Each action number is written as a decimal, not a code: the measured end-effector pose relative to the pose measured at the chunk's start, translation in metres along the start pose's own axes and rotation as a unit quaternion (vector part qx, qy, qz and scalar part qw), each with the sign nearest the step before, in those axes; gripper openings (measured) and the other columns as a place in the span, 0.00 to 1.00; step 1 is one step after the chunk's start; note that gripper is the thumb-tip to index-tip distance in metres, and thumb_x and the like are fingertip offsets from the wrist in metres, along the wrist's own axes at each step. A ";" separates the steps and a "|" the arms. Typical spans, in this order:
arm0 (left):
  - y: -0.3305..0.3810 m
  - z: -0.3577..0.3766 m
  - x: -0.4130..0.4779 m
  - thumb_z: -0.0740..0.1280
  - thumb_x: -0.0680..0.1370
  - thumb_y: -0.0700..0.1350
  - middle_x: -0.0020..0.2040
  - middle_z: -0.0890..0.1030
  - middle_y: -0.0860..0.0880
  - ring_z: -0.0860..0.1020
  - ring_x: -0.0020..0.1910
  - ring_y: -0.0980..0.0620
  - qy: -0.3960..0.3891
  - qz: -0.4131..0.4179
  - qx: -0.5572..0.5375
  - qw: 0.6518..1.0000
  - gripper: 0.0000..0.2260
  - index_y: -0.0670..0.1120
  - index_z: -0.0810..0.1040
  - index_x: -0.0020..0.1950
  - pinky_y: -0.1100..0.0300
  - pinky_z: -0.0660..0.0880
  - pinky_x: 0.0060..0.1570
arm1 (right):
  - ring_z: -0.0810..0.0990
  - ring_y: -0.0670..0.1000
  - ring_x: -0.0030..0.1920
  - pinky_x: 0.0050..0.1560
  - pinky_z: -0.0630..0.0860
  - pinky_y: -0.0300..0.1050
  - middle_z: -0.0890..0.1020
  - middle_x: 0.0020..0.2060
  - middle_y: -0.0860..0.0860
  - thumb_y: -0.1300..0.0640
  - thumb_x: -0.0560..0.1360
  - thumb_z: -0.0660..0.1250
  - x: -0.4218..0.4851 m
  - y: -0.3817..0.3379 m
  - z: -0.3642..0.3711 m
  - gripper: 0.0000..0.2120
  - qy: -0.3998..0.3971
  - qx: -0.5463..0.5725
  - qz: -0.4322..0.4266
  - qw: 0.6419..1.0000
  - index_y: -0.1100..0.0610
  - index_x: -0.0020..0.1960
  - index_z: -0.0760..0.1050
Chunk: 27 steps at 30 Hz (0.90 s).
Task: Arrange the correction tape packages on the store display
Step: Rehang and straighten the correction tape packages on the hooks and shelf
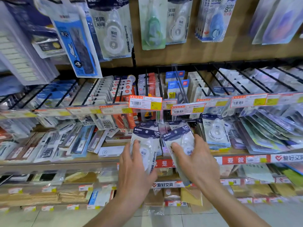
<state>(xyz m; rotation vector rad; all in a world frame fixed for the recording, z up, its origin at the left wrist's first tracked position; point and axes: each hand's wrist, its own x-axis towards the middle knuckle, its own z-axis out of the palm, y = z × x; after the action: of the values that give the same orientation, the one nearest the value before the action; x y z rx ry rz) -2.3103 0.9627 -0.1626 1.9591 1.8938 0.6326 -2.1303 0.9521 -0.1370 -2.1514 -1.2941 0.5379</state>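
- Shelving [49, 166] fills the wall ahead, tier on tier of stationery, and the person stands square to it with both arms out.
- Peg hooks [178, 84] jut forward in a tight black row at mid height. There's little room between them, so a pack swung in wide could clip a neighbour and knock hanging stock loose.
- Left hand [134, 171] grasps one correction tape package [144, 145], thumb across the front and fingers wrapped behind. The pack is upright in front of the middle tier, below the price tags.
- Right hand [196, 163] clasps a second package [178, 138], just beside the first and tilted, with their top corners close. With both hands full, nothing is free to steady a hook.
- Matching pack [214, 131] hangs just to the right, and I'd judge that's the row these belong on.
- Price tags [146, 102] overhang the hook tips in an orange strip. A header card pushed up under that edge could snag or bend.
- Hang hole [176, 132] in the right-hand pack is tiny. If it misses the hook tip, the slick wrapper may slide out of the grip and drop towards the open floor below, which is the only clear room here.
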 end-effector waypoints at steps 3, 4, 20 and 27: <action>-0.003 -0.021 -0.011 0.71 0.72 0.61 0.77 0.45 0.55 0.47 0.77 0.52 0.027 -0.001 -0.015 1.000 0.49 0.54 0.39 0.79 0.53 0.60 0.74 | 0.81 0.53 0.54 0.53 0.79 0.55 0.81 0.56 0.45 0.26 0.73 0.60 -0.006 -0.012 -0.010 0.27 0.026 0.047 -0.019 0.998 0.44 0.61 0.69; -0.003 -0.028 -0.015 0.72 0.72 0.60 0.77 0.45 0.57 0.47 0.77 0.53 0.035 0.001 -0.024 0.999 0.49 0.54 0.40 0.79 0.53 0.59 0.74 | 0.81 0.51 0.49 0.49 0.79 0.55 0.81 0.49 0.43 0.28 0.72 0.62 -0.007 -0.018 -0.014 0.23 0.030 0.072 -0.022 0.997 0.44 0.55 0.69; 0.041 -0.096 0.042 0.72 0.73 0.58 0.78 0.47 0.53 0.51 0.78 0.47 0.186 0.044 -0.047 0.981 0.48 0.52 0.43 0.80 0.53 0.52 0.75 | 0.87 0.52 0.42 0.44 0.83 0.51 0.87 0.41 0.49 0.53 0.73 0.78 0.030 -0.116 -0.060 0.10 -0.044 0.372 -0.110 0.921 0.55 0.49 0.80; 0.043 -0.103 0.055 0.73 0.72 0.58 0.77 0.45 0.58 0.50 0.78 0.49 0.206 0.024 -0.070 0.976 0.51 0.53 0.39 0.80 0.51 0.54 0.74 | 0.79 0.46 0.33 0.41 0.77 0.47 0.82 0.31 0.50 0.40 0.75 0.74 0.048 -0.156 -0.066 0.22 -0.015 0.408 -0.107 0.907 0.61 0.43 0.80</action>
<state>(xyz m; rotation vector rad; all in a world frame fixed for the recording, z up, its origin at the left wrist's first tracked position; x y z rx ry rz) -2.3287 1.0091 -0.0482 1.8954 1.9652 1.2336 -2.1732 1.0355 0.0118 -1.2945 -1.0362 0.8377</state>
